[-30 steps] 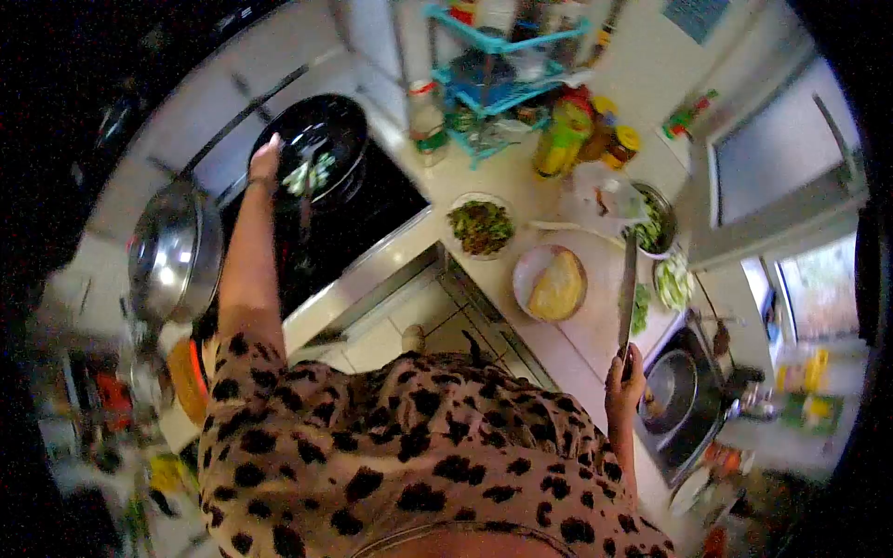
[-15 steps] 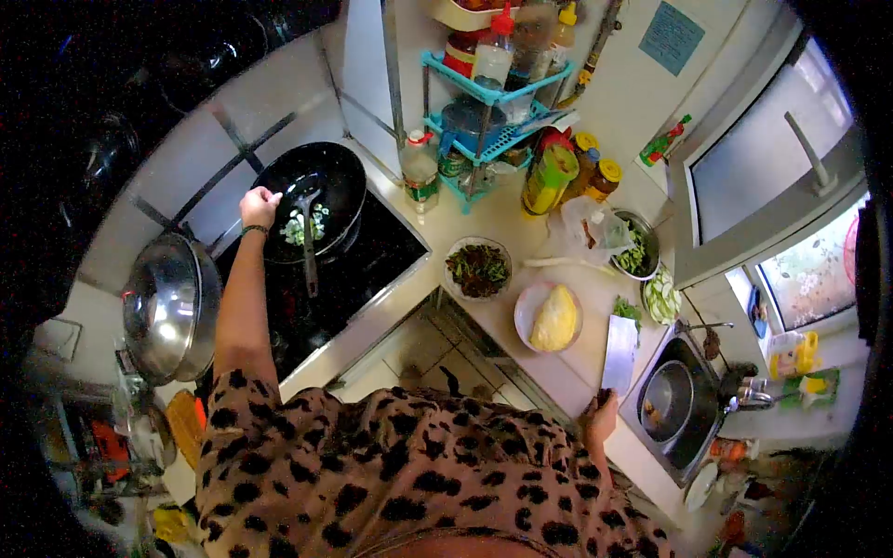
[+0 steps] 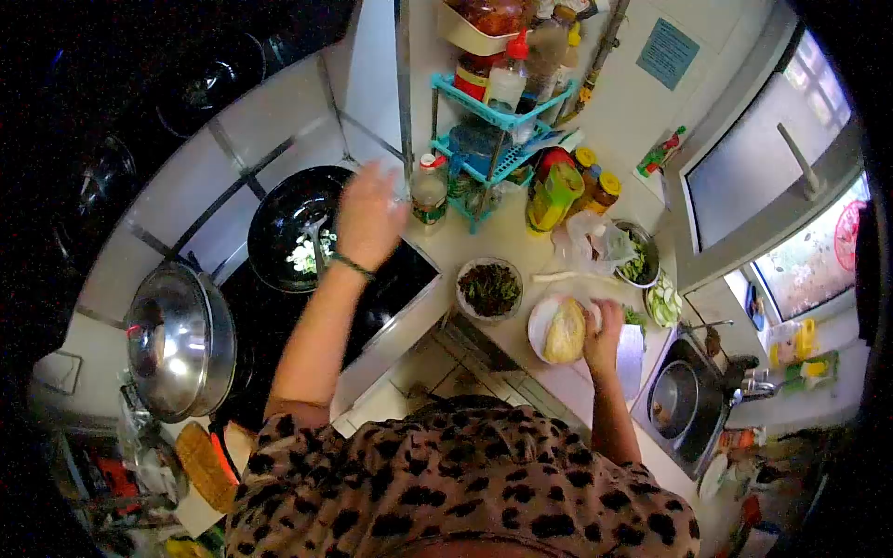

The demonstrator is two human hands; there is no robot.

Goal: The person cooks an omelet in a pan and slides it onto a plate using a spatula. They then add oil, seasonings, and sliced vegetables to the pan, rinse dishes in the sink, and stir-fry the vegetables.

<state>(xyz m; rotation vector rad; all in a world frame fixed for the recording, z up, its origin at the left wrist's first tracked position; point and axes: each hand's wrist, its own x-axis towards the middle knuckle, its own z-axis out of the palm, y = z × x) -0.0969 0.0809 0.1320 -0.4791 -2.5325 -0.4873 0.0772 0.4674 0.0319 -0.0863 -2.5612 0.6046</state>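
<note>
My left hand (image 3: pixel 370 219), smeared by motion, is over the hob's right side, beside the black wok (image 3: pixel 270 246). Chopped pale green-and-white pieces (image 3: pixel 305 257) lie in the wok with a spatula (image 3: pixel 318 244), partly hidden by my forearm. My right hand (image 3: pixel 605 335) is closed at the right rim of a white plate (image 3: pixel 537 341). On that plate rests a large, pale yellow, meat-like piece (image 3: pixel 565 335). A cleaver (image 3: pixel 630 363) lies flat on the counter just right of my right wrist.
A bowl of dark leafy food (image 3: pixel 489 289) stands left of the plate. Behind are a blue rack (image 3: pixel 493 112), sauce bottles (image 3: pixel 553 191) and a bowl of greens (image 3: pixel 636 253). The sink (image 3: pixel 684 400) is at right, a metal lid (image 3: pixel 177 339) at left.
My left hand has moved right, away from over the wok. My right hand has let go of the cleaver, now lying on the counter, and reached forward to the plate's rim.
</note>
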